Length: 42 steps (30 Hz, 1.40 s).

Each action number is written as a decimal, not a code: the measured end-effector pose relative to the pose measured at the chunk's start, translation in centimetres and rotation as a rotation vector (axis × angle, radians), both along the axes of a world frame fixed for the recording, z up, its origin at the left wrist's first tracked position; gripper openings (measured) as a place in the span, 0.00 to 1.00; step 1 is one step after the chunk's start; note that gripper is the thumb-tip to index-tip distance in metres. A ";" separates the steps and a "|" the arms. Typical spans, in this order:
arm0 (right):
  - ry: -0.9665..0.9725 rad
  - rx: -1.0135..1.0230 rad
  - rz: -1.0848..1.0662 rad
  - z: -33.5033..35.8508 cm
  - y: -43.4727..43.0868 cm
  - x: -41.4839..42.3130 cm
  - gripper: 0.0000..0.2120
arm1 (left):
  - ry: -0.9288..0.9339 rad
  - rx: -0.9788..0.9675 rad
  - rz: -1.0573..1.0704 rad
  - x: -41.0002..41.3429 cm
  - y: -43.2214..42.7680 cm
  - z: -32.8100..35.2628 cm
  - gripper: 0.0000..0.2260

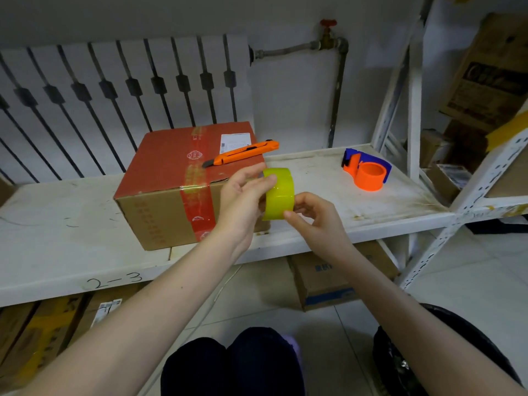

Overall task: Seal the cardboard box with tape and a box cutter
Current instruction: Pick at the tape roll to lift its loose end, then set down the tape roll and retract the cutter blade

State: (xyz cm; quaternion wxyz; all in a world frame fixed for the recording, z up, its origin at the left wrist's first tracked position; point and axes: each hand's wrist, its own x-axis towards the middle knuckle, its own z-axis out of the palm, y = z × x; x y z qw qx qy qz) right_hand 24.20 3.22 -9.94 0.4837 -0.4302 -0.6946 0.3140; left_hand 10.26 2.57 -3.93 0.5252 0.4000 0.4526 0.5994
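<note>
Soft, even indoor light, faint shadows, wide-angle bending at edges, slightly soft focus.

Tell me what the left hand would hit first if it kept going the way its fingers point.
Probably the box cutter lying on the cardboard box; the left hand points up and away, though depth is unclear.

box: brown cardboard box [160, 212] with a red top is sitting on the white shelf, old red tape running over its lid and down the front
cutter: orange box cutter [241, 153] is lying flat on the box's top, near its right edge
tape: yellow-green roll [278, 193] is standing on edge just right of the box
</note>
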 end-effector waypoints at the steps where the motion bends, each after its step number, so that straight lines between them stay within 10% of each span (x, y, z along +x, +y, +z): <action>1: -0.005 0.025 0.011 -0.3 0.2 0.3 0.04 | -0.001 -0.008 0.003 0.1 0.3 -0.1 0.11; 10: 0.131 0.079 -0.214 -2.6 3.1 3.2 0.04 | 0.377 -0.033 -0.118 1.2 3.7 -1.1 0.23; 22: -0.646 -0.195 -0.666 -5.1 16.4 7.3 0.15 | 0.637 0.213 0.059 -2.3 6.4 0.6 0.14; 31: -0.359 0.424 -0.447 1.7 13.1 -2.8 0.14 | 0.752 0.198 0.350 -7.5 7.9 0.4 0.16; 42: -1.089 0.139 -0.110 7.6 14.6 -7.7 0.16 | 0.781 0.149 0.408 -11.0 5.9 1.8 0.10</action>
